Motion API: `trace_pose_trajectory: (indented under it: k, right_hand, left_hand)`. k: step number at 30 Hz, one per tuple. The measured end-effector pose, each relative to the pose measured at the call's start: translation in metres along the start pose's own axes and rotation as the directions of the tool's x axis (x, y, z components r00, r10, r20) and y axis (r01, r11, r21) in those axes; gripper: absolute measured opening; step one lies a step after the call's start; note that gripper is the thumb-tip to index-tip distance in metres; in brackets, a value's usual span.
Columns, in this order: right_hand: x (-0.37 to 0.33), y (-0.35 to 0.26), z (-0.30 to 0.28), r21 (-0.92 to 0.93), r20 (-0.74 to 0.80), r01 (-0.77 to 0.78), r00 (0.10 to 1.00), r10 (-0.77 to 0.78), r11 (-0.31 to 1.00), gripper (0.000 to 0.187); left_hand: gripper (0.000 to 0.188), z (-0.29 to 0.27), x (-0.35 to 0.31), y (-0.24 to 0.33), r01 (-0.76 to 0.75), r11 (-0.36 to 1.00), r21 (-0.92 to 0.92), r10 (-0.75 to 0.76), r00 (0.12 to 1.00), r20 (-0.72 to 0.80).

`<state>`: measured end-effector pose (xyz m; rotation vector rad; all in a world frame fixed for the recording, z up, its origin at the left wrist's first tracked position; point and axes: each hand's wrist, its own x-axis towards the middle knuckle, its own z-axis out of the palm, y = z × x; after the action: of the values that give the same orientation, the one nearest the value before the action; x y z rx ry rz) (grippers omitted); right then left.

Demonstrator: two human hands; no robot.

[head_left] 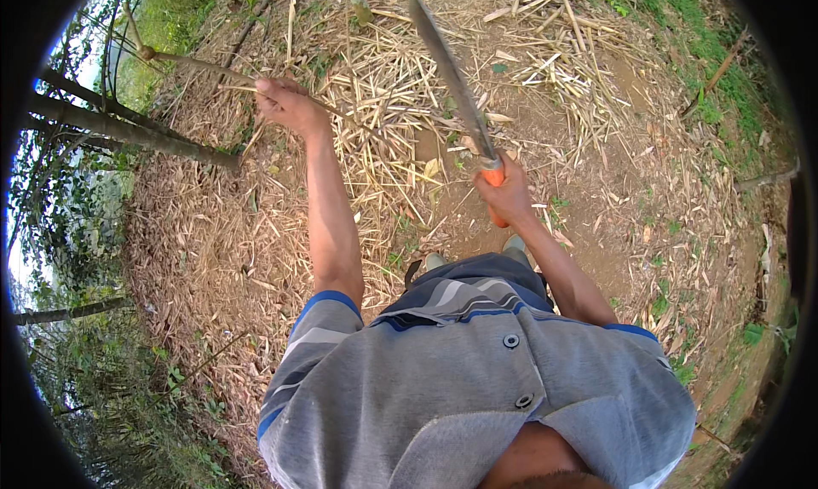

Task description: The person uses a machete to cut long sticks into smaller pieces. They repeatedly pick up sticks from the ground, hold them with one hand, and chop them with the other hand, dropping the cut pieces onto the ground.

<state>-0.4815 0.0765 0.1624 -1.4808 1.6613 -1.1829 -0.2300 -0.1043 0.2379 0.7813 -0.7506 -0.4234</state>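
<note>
My left hand is stretched out to the upper left and grips a thin bamboo stick that runs away to the left, ending in a knot. My right hand is closed around the orange handle of a long machete. Its grey blade points up and away, raised above the ground. The blade is apart from the stick, to its right.
Dry bamboo strips and husks cover the brown soil. Dark bamboo trunks lean across the left side. Green grass lies at the upper right. My feet show below the hands, above my grey shirt.
</note>
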Motion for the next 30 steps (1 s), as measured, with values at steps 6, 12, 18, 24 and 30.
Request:
trace_pose_trajectory:
  k: [6,12,18,24,30]
  right_hand:
    - [0.02,-0.044,0.023,-0.154,0.252,0.01,0.967,0.029,0.988,0.039]
    - [0.029,-0.002,0.037,-0.304,0.288,-0.032,0.95,0.123,0.952,0.037]
    - [0.018,-0.048,0.022,-0.062,0.281,-0.1,0.953,0.113,0.993,0.034]
    - [0.043,-0.114,0.018,0.142,-0.001,0.135,0.991,-0.137,0.981,0.032]
    - [-0.007,0.172,0.043,-0.6,0.282,0.105,0.955,0.087,0.793,0.039]
  left_hand:
    - [0.046,0.021,-0.024,0.005,-0.021,1.0,-0.021,0.023,0.995,0.101]
    - [0.055,0.031,-0.009,-0.013,-0.176,0.979,0.105,0.161,0.978,0.135]
    - [0.051,0.031,-0.038,0.007,-0.056,0.99,-0.132,0.07,0.992,0.108]
    - [0.051,0.027,-0.054,-0.005,-0.117,0.993,-0.019,0.119,0.979,0.164]
    - [0.057,0.035,0.047,0.034,-0.248,0.969,0.014,0.247,0.969,0.014]
